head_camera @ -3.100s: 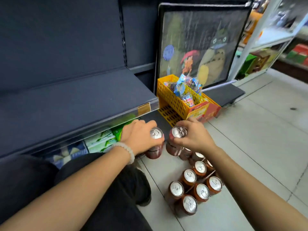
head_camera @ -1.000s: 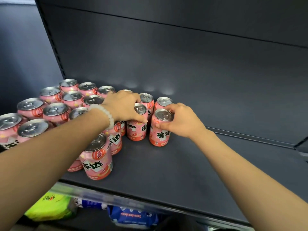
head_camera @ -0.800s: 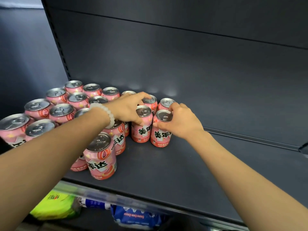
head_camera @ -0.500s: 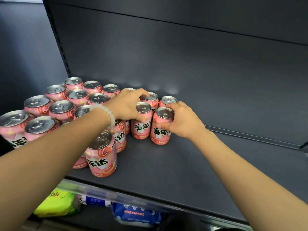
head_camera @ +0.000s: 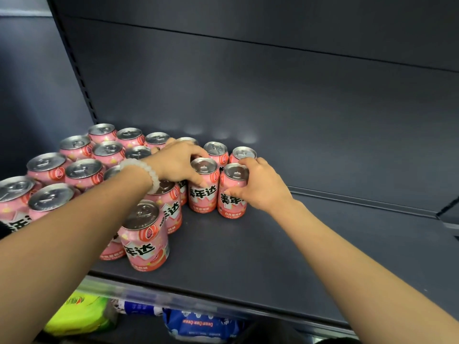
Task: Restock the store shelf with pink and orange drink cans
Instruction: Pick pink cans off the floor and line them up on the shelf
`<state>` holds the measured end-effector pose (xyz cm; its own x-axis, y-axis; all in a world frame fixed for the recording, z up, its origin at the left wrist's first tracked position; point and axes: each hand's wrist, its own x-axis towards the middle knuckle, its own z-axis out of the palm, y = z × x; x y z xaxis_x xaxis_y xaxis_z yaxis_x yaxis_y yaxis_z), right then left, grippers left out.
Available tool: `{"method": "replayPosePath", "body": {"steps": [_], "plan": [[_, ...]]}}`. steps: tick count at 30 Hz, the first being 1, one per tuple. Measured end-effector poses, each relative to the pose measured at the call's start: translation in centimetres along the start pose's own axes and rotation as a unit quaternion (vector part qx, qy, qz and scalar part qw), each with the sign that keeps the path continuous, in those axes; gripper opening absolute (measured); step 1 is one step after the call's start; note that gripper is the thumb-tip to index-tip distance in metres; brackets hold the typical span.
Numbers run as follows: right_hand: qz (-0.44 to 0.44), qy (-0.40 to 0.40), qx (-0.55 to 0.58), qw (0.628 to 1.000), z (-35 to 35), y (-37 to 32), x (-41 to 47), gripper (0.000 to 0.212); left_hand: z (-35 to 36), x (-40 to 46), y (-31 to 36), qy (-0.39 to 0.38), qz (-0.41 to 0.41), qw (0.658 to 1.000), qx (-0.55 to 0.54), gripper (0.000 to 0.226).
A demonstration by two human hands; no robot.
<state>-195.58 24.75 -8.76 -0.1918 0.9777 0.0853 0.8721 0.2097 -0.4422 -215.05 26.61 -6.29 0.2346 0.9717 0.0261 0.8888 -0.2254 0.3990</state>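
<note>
Both forearms reach forward over the dark grey metal shelf [head_camera: 285, 256]. The left hand [head_camera: 177, 162], a white beaded bracelet [head_camera: 146, 171] at its wrist, closes its fingers on the top of one upright pink aluminium drink can [head_camera: 202, 192]. The right hand [head_camera: 263, 186] grips the neighbouring pink can [head_camera: 232, 197], just beside it. More pink cans [head_camera: 82, 170] stand clustered to the left.
</note>
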Motion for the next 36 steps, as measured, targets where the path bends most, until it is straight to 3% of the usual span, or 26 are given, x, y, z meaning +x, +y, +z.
{"method": "replayPosePath", "body": {"steps": [4,7,10,15,25,32,36], "plan": [[-0.011,-0.003,-0.040,0.999,-0.1,0.0,-0.7,0.077,0.3,-1.1,0.2,0.018,0.022,0.998,0.058,0.062],[-0.057,0.074,-0.090,0.992,-1.0,0.2,-2.2,0.058,0.1,-2.3,1.1,0.044,0.017,0.994,0.100,0.058],[-0.086,0.139,-0.122,0.979,-2.7,1.0,-4.5,0.040,0.3,-3.6,3.0,0.095,0.070,0.979,0.168,0.046],[-0.072,0.174,-0.170,0.967,-5.7,4.3,-10.9,0.039,2.6,-6.4,9.3,0.124,0.145,0.963,0.192,0.077],[0.121,0.181,-0.217,0.952,-9.0,17.6,-30.1,0.040,14.1,-12.0,27.2,0.018,0.317,0.937,0.144,0.082],[0.294,0.152,-0.217,0.918,-9.6,28.1,-44.1,0.037,23.5,-15.1,40.2,-0.050,0.438,0.888,0.127,0.079],[0.385,0.159,-0.180,0.891,-9.5,33.1,-50.3,0.034,29.1,-16.9,46.9,-0.100,0.500,0.851,0.128,0.053]]}}
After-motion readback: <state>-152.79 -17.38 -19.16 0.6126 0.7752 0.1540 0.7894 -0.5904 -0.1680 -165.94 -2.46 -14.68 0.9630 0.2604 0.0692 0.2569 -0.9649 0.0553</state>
